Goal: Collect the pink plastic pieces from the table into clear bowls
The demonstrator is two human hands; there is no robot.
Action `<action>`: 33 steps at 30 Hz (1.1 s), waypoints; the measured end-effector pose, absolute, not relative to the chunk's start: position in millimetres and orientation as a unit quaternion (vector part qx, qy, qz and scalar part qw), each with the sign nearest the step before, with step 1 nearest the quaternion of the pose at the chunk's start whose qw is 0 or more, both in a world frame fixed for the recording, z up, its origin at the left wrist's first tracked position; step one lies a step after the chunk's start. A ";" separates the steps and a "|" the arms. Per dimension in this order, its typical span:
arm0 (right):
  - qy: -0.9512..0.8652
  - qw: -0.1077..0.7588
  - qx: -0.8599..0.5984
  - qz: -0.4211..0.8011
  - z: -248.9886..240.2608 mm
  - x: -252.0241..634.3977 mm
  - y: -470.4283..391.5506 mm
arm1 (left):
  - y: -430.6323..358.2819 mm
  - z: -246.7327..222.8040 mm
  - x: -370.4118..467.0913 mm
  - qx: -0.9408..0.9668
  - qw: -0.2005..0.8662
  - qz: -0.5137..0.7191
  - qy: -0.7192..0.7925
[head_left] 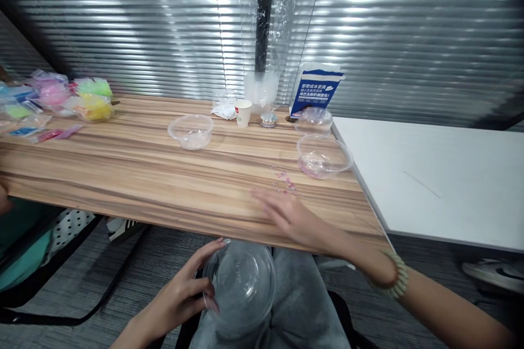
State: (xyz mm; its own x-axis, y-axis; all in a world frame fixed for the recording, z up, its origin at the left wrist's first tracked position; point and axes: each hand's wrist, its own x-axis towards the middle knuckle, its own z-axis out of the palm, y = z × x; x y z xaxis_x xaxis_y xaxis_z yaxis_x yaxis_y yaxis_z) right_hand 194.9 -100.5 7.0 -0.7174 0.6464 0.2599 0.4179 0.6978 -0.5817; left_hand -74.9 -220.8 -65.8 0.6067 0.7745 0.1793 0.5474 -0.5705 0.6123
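My left hand (pixel 190 286) grips the rim of a clear round plastic bowl (pixel 245 283), held over my lap just below the table edge. My right hand (pixel 289 215), with a beaded bracelet on the wrist, lies palm down on the wooden table (pixel 164 180), fingers stretched out and slightly blurred. Small pink and clear pieces (pixel 286 181) lie on the wood just beyond its fingers. Behind them stands a clear bowl (pixel 323 158) with some pink at its bottom.
Another clear bowl (pixel 191 132) stands at mid-table. At the back are a paper cup (pixel 243 113), a small round tin (pixel 268 119), a blue box (pixel 314 92) and a clear container (pixel 314 121). Colourful bags (pixel 92 103) lie far left. A white table (pixel 442 174) adjoins on the right.
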 end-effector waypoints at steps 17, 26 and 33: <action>-0.900 0.217 -0.334 0.178 -18.7 211.6 -49.5 | -220.0 -66.2 -74.2 0.868 0.248 0.203 0.379; -0.890 0.237 -0.321 0.219 -12.8 204.6 -37.9 | -218.7 -67.1 -74.3 0.872 0.229 0.209 0.378; -0.900 0.268 -0.268 0.214 -15.6 183.6 -54.1 | -220.3 -66.7 -71.0 0.873 0.224 0.214 0.376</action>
